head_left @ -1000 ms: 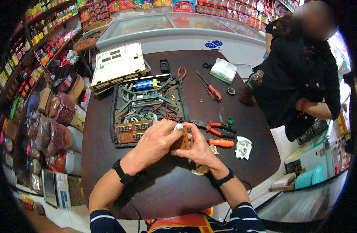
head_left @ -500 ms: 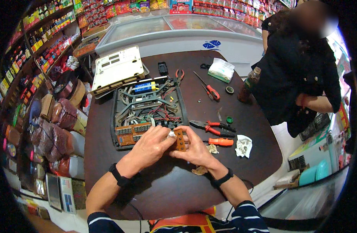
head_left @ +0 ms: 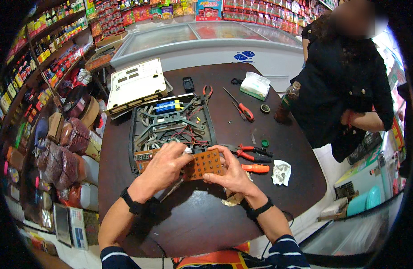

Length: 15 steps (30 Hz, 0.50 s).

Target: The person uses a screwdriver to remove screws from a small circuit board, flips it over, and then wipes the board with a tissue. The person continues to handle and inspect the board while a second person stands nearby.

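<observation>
My right hand (head_left: 233, 174) grips the right edge of an orange-brown button circuit board (head_left: 203, 166), thumb in front and fingers behind. Small dark buttons in rows face up toward me. At the board's upper left, my left hand (head_left: 162, 167) pinches a small white wad (head_left: 187, 151), seemingly tissue; its fingers touch the board or sit right beside it. Just beyond lies an opened electronic scale base (head_left: 133, 134) with wires, a metal frame and a blue-yellow battery (head_left: 167, 106). A display board (head_left: 142, 157) is partly covered by my left hand.
Right of the base lie pliers (head_left: 249, 154), an orange-handled tool (head_left: 255, 168), screwdrivers (head_left: 246, 113) and crumpled tissue (head_left: 281, 172). The white scale cover (head_left: 137, 85) rests at far left. A brown bottle (head_left: 285, 104) stands by a person in black (head_left: 341, 85). Beyond is a freezer (head_left: 193, 54).
The button board has turned from nearly edge-on to show its broad buttoned face. My left hand has shifted slightly left and stays at the board's upper left with the white wad.
</observation>
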Motion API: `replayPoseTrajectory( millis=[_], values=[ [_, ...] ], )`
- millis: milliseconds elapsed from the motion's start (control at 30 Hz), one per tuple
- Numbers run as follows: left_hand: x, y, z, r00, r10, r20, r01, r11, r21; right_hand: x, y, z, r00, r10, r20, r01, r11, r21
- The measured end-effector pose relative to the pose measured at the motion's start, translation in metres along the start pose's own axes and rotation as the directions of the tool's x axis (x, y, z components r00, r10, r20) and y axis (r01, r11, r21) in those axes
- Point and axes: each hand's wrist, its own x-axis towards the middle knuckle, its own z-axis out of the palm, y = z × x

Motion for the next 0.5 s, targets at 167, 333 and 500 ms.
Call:
replayPoseTrajectory(
  millis=[167,333,500],
  values=[
    [-0.02,0.004,-0.007,0.972,-0.152,-0.177,0.13,0.983,-0.13,0.003,0.0,-0.001,1.0,-0.023,-0.02,0.023,1.0,-0.007],
    [-0.042,0.022,-0.006,0.955,-0.25,-0.161,0.213,0.953,-0.215,0.006,0.008,-0.002,0.999,-0.044,-0.03,0.048,0.992,0.117],
    [-0.056,0.016,-0.011,0.879,-0.424,-0.218,0.31,0.856,-0.414,0.01,0.006,-0.002,0.997,-0.066,-0.03,0.07,0.983,0.167]
  ],
)
